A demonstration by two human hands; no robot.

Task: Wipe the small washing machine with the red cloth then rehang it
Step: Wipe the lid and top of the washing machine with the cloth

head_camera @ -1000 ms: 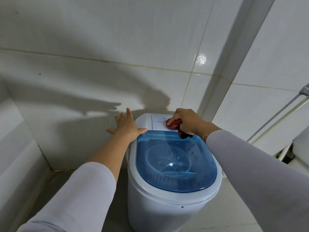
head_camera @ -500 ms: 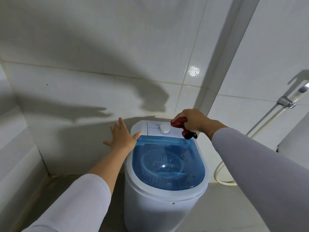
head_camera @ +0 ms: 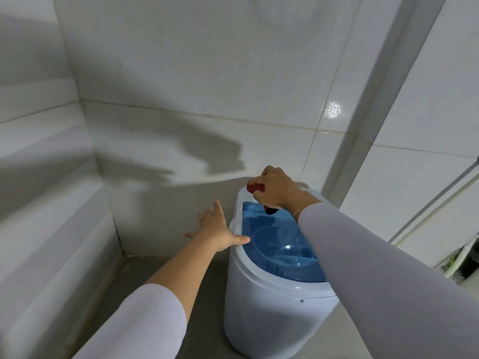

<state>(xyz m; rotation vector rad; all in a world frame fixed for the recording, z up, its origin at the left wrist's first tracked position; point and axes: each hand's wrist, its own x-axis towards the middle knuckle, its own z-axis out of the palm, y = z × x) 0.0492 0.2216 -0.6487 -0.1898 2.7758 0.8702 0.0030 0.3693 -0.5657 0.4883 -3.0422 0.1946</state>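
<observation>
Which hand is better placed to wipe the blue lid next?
The right hand. It already grips the red cloth on the washing machine, right behind the blue lid. The left hand holds nothing, its thumb only touching the lid's edge.

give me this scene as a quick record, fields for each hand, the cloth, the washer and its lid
right hand: grips the red cloth, pressing it on the washer's back left top edge
left hand: fingers spread, thumb on the washer's left rim
cloth: red, bunched under the right hand; a dark bit hangs over the lid
washer: small, white, on the floor near the tiled corner
lid: clear blue, closed, tub visible through it
task stage: wiping the top, cloth not yet rehung
</observation>
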